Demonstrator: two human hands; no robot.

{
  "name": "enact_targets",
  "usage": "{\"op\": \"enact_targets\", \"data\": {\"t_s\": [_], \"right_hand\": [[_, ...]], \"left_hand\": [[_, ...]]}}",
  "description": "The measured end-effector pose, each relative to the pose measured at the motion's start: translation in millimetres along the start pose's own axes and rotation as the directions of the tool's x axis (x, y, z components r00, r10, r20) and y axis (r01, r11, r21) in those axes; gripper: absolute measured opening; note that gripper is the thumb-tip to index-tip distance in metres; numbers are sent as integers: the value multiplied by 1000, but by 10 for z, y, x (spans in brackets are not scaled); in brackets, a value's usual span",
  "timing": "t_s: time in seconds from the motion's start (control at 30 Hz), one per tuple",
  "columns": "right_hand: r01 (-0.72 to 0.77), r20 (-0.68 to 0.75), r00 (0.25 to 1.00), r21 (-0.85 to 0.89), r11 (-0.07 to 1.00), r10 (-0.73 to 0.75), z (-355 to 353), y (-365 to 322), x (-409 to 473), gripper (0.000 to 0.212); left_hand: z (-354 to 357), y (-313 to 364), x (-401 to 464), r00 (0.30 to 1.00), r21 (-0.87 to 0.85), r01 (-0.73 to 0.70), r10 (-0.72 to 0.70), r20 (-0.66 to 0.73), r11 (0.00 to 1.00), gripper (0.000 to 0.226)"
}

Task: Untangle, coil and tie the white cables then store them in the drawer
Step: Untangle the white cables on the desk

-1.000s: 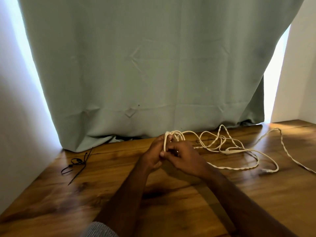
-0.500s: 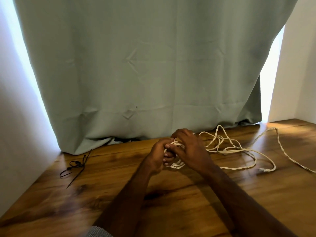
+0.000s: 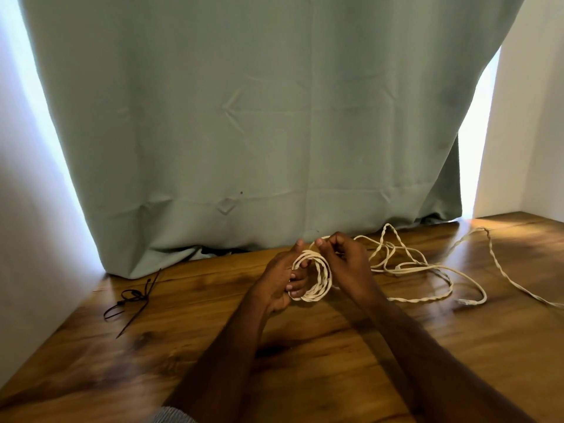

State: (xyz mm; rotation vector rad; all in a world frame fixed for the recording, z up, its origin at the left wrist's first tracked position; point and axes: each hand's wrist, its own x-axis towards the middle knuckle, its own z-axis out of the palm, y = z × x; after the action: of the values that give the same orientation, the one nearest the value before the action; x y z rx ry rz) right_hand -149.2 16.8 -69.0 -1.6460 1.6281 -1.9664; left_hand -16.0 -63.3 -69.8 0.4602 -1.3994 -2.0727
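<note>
The coil (image 3: pixel 314 277) was held above the table (image 3: pixel 351 361) on the left hand (image 3: pixel 279 285); cable (image 3: pixel 412 267) was seemingly pinched by the right hand (image 3: pixel 345 264). Loops could be snagged by the loose tangle.

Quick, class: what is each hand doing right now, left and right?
Left hand: closed, fingers through the coil of white cable, holding it.
Right hand: closed, pinching the cable at the top of the coil.
</note>
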Motion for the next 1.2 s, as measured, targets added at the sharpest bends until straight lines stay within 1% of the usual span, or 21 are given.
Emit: {"op": "enact_targets", "data": {"t_s": [0.03, 0.1, 0.17, 0.23, 0.33, 0.4, 0.47, 0.57, 0.63, 0.67, 0.7, 0.77, 0.8, 0.83, 0.87, 0.97, 1.03, 1.1, 1.2], "right_hand": [[-12, 58, 998, 21, 1000, 10, 2, 5, -5, 21], [-29, 162, 987, 50, 998, 21, 13, 16, -18, 25], [6, 196, 981, 15, 1000, -9, 17, 33, -26, 19], [34, 183, 983, -16, 999, -30, 14, 42, -33, 13], [-32, 123, 992, 47, 998, 26, 26, 67, -23, 15], [-73, 79, 995, 103, 992, 65, 36, 85, -7, 15], [-108, 43, 994, 172, 979, 102, 37, 70, 1, 13], [-203, 31, 978, 313, 928, 204, 56, 54, -10, 14], [-329, 87, 941, 444, 833, 326, 90, 63, -7, 23], [-408, 153, 910, 500, 764, 385, 106, 82, -2, 31], [-486, 239, 873, 520, 703, 426, 121, 112, 3, 41], [-611, 392, 791, 457, 647, 470, 121, 127, 7, 55], [-641, 428, 764, 420, 642, 483, 112, 138, 16, 60], [-654, 441, 752, 402, 640, 491, 98, 145, 30, 62], [-654, 441, 752, 406, 639, 489, 76, 144, 40, 58], [-617, 490, 778, 479, 624, 393, 15, 44, 23, 26], [-592, 507, 791, 497, 634, 341, -27, -28, 6, 18], [-575, 473, 805, 475, 667, 357, -72, -66, 19, 20], [-573, 463, 802, 414, 708, 379, -93, -159, 34, 40]], "left_hand": [[-3, -7, 1, 1000, 7, 2, -2, 8, 1000, 51], [-12, -14, 13, 1000, -20, 2, -1, 28, 1000, 50], [-32, -17, 40, 1000, -36, -14, 14, -4, 999, 51], [-47, -21, 50, 1000, -66, -27, 26, -14, 997, 54], [-39, -22, 30, 993, -207, -15, 38, 108, 978, 57], [-26, -32, 23, 986, -255, -22, 64, 154, 967, 47], [-10, -55, 19, 986, -261, -48, 87, 142, 964, 32], [30, -90, 18, 986, -248, -118, 143, 86, 961, 25], [46, -112, 38, 985, -253, -146, 164, 52, 957, 25], [55, -120, 36, 985, -252, -157, 170, 29, 955, 25], [48, -131, 39, 985, -248, -164, 171, 9, 955, 27], [31, -136, 36, 984, -217, -175, 176, -15, 960, 34], [32, -133, 28, 983, -184, -184, 183, -22, 965, 38], [35, -134, 21, 980, -147, -197, 195, -30, 969, 42], [41, -135, 12, 979, -122, -205, 202, -35, 971, 44], [2, -150, 8, 971, -65, -231, 225, -85, 971, 39], [-37, -167, 16, 964, -46, -253, 247, -95, 966, 33], [-41, -176, 11, 967, -52, -250, 246, -68, 967, 35], [-32, -176, -21, 972, -44, -236, 235, -26, 971, 40]]}}
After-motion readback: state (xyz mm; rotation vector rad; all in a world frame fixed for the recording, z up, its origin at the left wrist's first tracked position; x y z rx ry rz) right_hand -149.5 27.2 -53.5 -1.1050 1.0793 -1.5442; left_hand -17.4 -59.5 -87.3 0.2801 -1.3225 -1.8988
